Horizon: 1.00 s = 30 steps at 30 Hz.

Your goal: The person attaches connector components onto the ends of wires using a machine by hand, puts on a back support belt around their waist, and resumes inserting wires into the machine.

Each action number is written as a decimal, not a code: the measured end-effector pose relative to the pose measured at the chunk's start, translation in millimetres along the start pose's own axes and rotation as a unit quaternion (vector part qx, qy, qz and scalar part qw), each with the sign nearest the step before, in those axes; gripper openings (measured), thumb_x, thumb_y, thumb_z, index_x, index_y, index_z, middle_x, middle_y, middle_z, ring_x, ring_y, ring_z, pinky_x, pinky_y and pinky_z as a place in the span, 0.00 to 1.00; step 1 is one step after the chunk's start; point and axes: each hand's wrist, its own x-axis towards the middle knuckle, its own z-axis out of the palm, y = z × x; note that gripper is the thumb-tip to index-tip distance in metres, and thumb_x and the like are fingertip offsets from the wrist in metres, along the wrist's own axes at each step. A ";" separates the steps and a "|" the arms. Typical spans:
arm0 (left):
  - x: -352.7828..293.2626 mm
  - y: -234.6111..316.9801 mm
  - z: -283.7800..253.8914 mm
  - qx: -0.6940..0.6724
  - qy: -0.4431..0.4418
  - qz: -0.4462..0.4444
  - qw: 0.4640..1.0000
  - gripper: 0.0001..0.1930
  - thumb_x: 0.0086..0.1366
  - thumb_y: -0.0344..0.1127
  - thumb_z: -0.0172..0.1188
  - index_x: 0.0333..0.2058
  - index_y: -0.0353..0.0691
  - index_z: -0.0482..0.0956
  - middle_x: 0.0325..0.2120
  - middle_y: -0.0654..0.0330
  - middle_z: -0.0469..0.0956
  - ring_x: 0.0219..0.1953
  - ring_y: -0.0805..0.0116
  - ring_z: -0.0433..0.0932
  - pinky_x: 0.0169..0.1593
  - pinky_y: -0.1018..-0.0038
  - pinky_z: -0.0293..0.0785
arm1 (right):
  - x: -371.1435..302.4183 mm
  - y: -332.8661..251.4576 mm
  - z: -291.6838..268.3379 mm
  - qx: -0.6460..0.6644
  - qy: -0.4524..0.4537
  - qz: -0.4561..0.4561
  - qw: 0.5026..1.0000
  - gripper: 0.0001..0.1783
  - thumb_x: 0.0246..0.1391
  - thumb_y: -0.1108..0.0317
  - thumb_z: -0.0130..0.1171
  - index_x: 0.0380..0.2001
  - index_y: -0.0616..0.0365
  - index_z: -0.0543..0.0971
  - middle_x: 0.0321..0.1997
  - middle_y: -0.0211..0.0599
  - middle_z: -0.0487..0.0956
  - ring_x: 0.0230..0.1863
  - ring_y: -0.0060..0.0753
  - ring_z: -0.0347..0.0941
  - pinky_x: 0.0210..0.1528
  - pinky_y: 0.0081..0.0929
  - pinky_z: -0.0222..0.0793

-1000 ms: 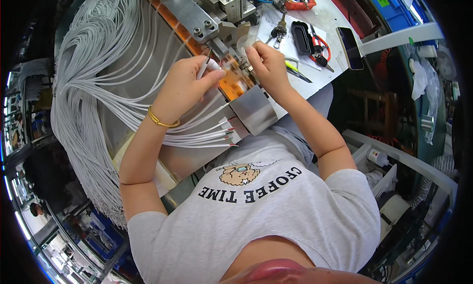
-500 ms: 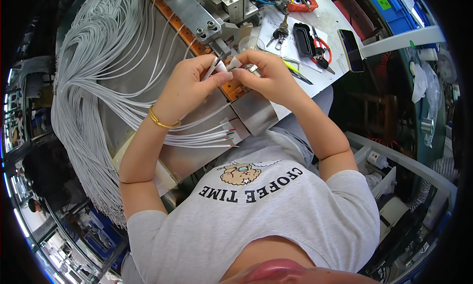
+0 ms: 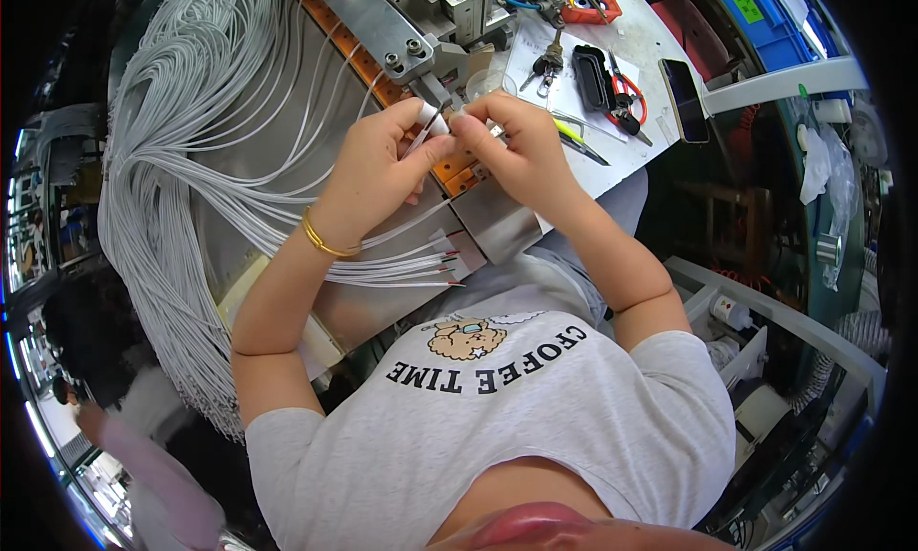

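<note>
My left hand (image 3: 378, 168) is closed in a pinch on a thin cable (image 3: 419, 140), close to its end. A white wrapping (image 3: 432, 119) shows at the tip of its index finger. My right hand (image 3: 521, 154) meets it there, thumb and index finger pressed together at the cable's end; what lies between those fingertips is hidden. Both hands are held over an orange rail (image 3: 461, 173) in front of a metal fixture (image 3: 411, 58). Beneath my left wrist, several white cables (image 3: 392, 269) with stripped, coloured wire ends lie on the metal table.
A large bundle of grey cables (image 3: 158, 159) drapes over the table's left side. At right lie keys (image 3: 548, 65), a black case (image 3: 593, 77), red-handled pliers (image 3: 626, 106), yellow-green tweezers (image 3: 579, 142) and a phone (image 3: 684, 101). A red tray (image 3: 593, 1) stands behind. Another person's sleeve (image 3: 158, 474) appears lower left.
My right fingers have shifted slightly and drawn closer to the left fingertips; my left wrist has moved a little to the right. Another person has come into view at lower left.
</note>
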 end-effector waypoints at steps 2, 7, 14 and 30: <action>2.4 -1.7 -6.4 0.003 -0.020 -0.014 1.000 0.09 0.60 0.36 0.60 0.29 0.35 0.74 0.17 0.66 0.72 0.18 0.84 0.68 0.19 0.81 0.65 | -2.8 7.8 -0.6 0.180 -0.033 0.145 0.972 0.09 0.54 0.68 0.55 0.30 0.65 0.73 0.25 0.37 0.74 0.27 0.30 0.68 0.29 0.22 0.62; 5.5 -11.5 -19.9 0.195 -0.032 0.035 0.980 0.11 0.57 0.35 0.59 0.26 0.32 0.73 0.18 0.56 0.74 0.20 0.65 0.72 0.26 0.69 0.67 | -7.7 39.8 3.2 0.091 -0.019 0.197 0.976 0.12 0.58 0.64 0.51 0.30 0.63 0.71 0.23 0.32 0.71 0.26 0.24 0.64 0.29 0.21 0.59; 0.2 -10.2 -17.6 0.302 -0.027 0.046 0.952 0.09 0.55 0.32 0.57 0.25 0.31 0.72 0.23 0.44 0.73 0.28 0.44 0.72 0.33 0.60 0.67 | -2.6 48.9 9.6 -0.018 -0.027 0.072 0.997 0.15 0.59 0.61 0.49 0.26 0.63 0.70 0.20 0.35 0.69 0.23 0.28 0.64 0.27 0.25 0.60; -21.0 0.3 -11.8 0.514 -0.100 0.002 0.852 0.11 0.54 0.38 0.59 0.26 0.35 0.77 0.22 0.48 0.76 0.28 0.46 0.75 0.32 0.59 0.70 | -7.6 48.0 7.7 0.016 0.033 0.157 0.987 0.15 0.58 0.63 0.49 0.22 0.63 0.69 0.17 0.39 0.66 0.20 0.33 0.62 0.24 0.29 0.57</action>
